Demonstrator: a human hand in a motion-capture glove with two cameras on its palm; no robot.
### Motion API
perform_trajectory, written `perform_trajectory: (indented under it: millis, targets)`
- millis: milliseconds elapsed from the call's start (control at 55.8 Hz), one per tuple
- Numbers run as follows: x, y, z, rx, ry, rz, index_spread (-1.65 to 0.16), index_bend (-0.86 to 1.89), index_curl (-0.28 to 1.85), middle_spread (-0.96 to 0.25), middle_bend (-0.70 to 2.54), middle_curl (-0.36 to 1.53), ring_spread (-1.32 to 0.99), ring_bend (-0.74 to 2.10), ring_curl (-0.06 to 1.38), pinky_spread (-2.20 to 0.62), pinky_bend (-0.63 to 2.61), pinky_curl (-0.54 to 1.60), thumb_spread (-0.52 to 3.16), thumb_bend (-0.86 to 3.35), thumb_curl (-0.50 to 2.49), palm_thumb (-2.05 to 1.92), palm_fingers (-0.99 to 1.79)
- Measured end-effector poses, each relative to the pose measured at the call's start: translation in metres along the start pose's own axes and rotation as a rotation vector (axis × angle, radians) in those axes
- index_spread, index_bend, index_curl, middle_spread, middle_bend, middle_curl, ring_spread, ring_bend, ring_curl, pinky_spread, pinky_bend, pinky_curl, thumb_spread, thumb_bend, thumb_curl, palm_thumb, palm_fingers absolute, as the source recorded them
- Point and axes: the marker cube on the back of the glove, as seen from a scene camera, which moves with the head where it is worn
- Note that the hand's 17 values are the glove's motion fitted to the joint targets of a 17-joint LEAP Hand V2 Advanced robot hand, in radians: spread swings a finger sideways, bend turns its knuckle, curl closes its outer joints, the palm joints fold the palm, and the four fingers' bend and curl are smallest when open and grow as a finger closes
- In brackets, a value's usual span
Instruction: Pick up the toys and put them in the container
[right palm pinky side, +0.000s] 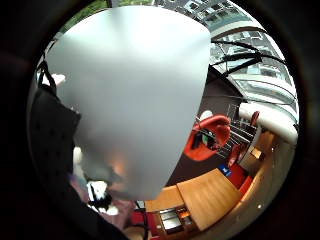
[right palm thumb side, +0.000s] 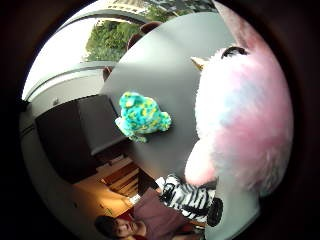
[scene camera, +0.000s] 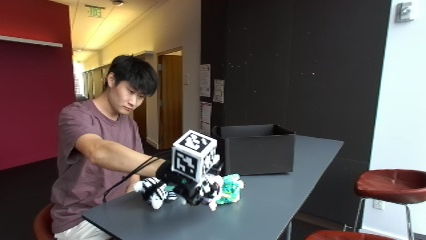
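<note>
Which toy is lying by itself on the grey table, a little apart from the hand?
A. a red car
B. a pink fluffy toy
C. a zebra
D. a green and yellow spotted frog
D: in the thumb side palm view the spotted frog sits alone on the table, while the pink fluffy toy and the zebra are close against the palm.

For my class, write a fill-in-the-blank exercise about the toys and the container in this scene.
1. The container on the table is ____ in colour.
2. The plush frog is green with ____ spots.
3. The striped toy is a ____.
4. The large fluffy toy nearest the palm is mostly ____.

Missing words: black; yellow; zebra; pink
</note>
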Motion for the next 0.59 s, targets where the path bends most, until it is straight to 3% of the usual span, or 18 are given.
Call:
perform_trajectory:
  millis: [179, 358, 591]
  targets:
    - [-0.051, 0.041, -0.084, 0.139, 0.024, -0.053, -0.33, 0.77, 0.05, -0.31, 1.30, 0.87, -0.41, 1.49, 0.60, -0.40, 1.04, 0.44, 0.88, 0.30, 0.79, 0.74, 1.00]
    - [-0.117, 0.081, -0.148, 0.225, 0.088, -0.132, -0.36, 0.96, 0.08, -0.30, 1.33, 0.93, -0.41, 1.51, 0.65, -0.40, 1.06, 0.49, 0.65, 0.30, 0.92, 0.71, 0.96]
    - [-0.278, 0.133, -0.188, 0.306, 0.143, -0.379, -0.36, 1.11, 0.11, -0.29, 1.37, 0.98, -0.41, 1.55, 0.70, -0.40, 1.10, 0.54, 0.41, 0.34, 1.07, 0.67, 0.89]
